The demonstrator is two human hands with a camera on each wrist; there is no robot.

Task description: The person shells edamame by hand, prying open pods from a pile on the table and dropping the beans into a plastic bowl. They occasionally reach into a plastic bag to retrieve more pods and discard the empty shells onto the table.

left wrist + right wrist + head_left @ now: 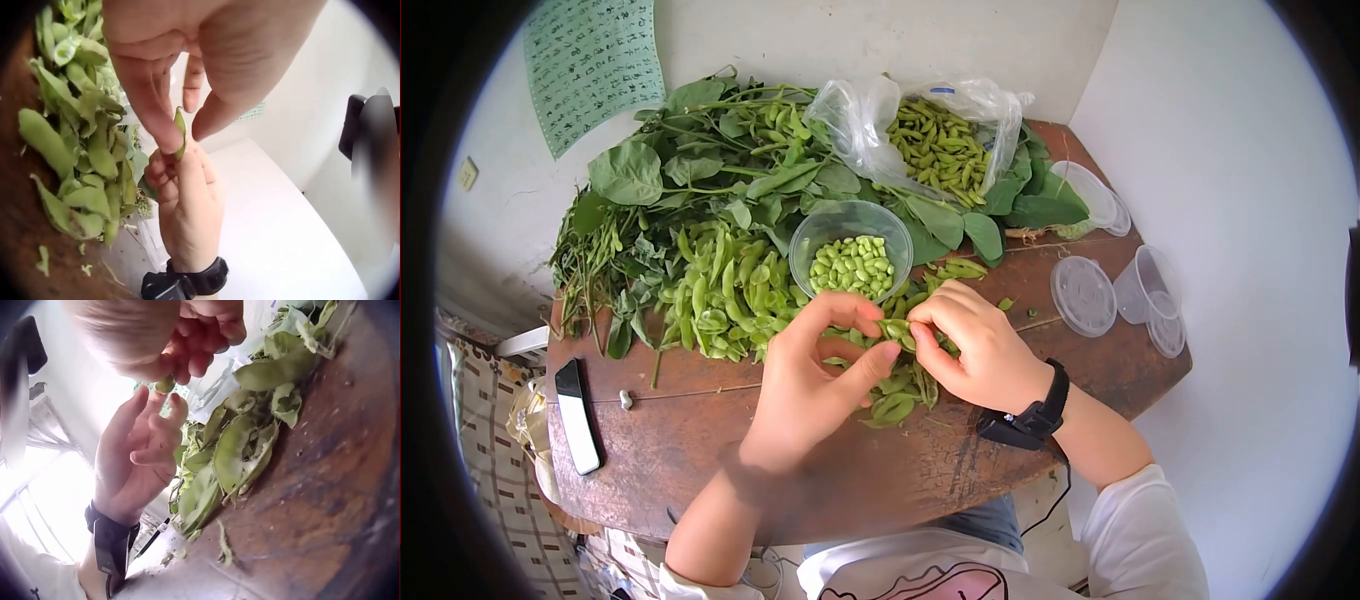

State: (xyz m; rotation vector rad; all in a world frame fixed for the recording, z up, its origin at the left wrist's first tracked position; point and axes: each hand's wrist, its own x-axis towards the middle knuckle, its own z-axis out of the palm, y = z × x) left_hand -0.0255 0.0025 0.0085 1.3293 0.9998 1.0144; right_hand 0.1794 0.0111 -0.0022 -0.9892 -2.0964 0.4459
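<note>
Between the two hands, over the pile's front edge, is a green pod [897,331]. My right hand [980,348] pinches one end of it between thumb and forefinger. The left hand [805,375] has its forefinger against the pod [180,134], while its thumb stands apart, as the left wrist view shows. In the right wrist view only the tip of the pod [165,384] shows under the right hand [125,337]. Just beyond the hands stands a clear bowl [800,245] with shelled green beans [852,266] in it.
Loose pods [730,290] lie left of the bowl, empty-looking shells [892,405] below the hands. Leafy stalks [625,172] and a plastic bag [855,125] of pods lie behind. Lids [1084,296] and a clear cup [1135,285] sit right; a phone [578,418] lies left.
</note>
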